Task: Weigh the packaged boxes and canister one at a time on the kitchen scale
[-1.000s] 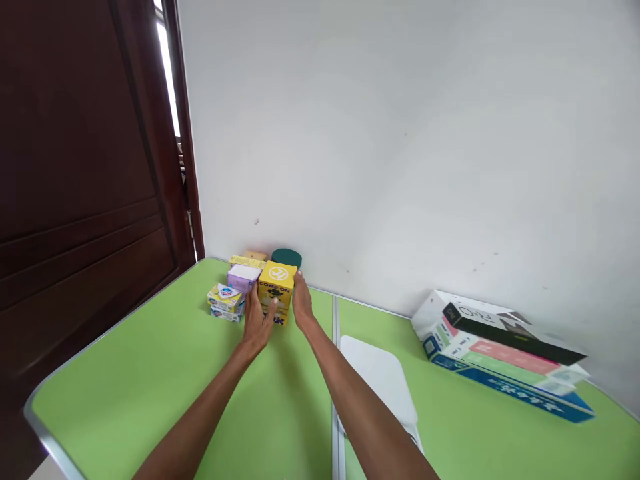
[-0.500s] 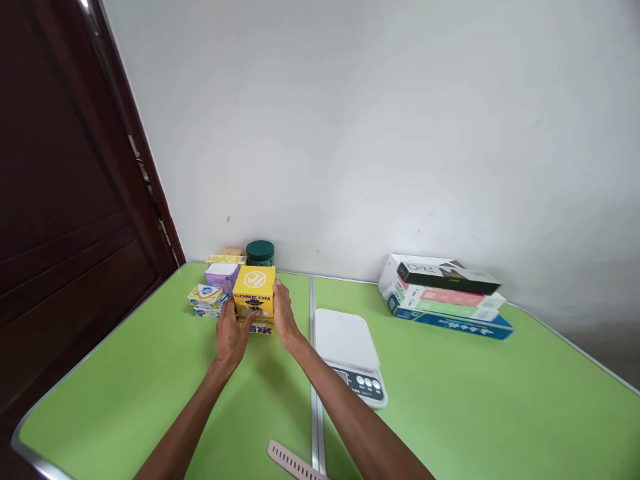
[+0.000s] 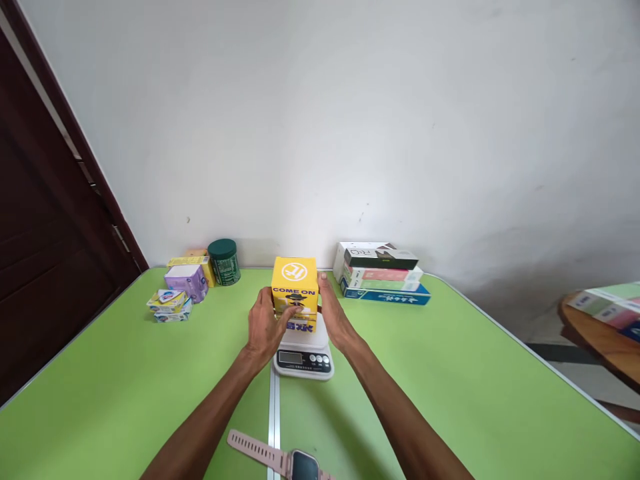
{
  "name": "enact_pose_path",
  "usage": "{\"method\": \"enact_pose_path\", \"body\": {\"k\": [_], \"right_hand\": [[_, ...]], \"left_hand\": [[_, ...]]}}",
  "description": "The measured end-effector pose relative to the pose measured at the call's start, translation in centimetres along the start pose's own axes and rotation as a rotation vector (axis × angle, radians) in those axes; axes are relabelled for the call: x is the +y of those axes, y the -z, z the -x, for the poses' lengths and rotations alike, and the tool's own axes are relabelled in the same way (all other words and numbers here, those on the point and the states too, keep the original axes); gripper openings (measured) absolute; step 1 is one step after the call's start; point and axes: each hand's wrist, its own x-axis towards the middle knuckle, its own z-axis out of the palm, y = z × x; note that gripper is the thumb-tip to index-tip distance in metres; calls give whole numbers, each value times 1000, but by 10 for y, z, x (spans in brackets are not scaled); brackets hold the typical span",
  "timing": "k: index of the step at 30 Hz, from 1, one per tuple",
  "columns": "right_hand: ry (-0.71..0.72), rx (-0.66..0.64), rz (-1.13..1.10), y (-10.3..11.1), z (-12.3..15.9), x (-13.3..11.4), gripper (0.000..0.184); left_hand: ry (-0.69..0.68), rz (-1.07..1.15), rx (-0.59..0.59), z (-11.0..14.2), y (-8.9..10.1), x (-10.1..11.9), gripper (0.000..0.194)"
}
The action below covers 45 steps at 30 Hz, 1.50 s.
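Between my two hands is a yellow box point(image 3: 295, 273) printed "COME ON" with a hatted figure on its front. My left hand point(image 3: 265, 327) grips its left side, thumb across the front. My right hand point(image 3: 336, 312) presses against its right side with the fingers pointing up. The box is over the weighing platform of a white kitchen scale point(image 3: 303, 363); whether it touches the platform I cannot tell. The scale's display looks blank, with round buttons to its right.
At the left stand a green-lidded jar point(image 3: 224, 261), a purple pack point(image 3: 187, 283) and small soap boxes point(image 3: 170, 305). Flat boxes point(image 3: 383, 275) are stacked by the wall. A pink-strapped smartwatch point(image 3: 300, 463) lies at the near edge. A wooden surface point(image 3: 600, 333) holds more boxes at right.
The yellow box, held by both hands, has moved right from beside the group of boxes and jar to over the scale. The view has turned right, and the watch face now shows.
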Motion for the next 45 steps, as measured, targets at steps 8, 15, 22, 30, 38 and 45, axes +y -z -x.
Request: {"method": "enact_pose_path", "body": {"k": [8, 15, 22, 30, 38, 45], "right_hand": [[-171, -69, -188, 13, 5, -1, 85], [-365, 241, -202, 40, 21, 51, 91], [-257, 302, 78, 57, 60, 101, 80], [-248, 276, 65, 52, 65, 94, 72], [-239, 323, -14, 51, 66, 93, 75], [-241, 312, -27, 48, 64, 86, 94]], "left_hand": [[8, -96, -62, 1, -12, 9, 43], [87, 67, -99, 9, 21, -22, 62], [357, 358, -3, 24, 35, -110, 73], [307, 357, -5, 26, 33, -125, 62], [283, 312, -17, 27, 34, -125, 65], [291, 275, -6, 30, 37, -110, 76]]}}
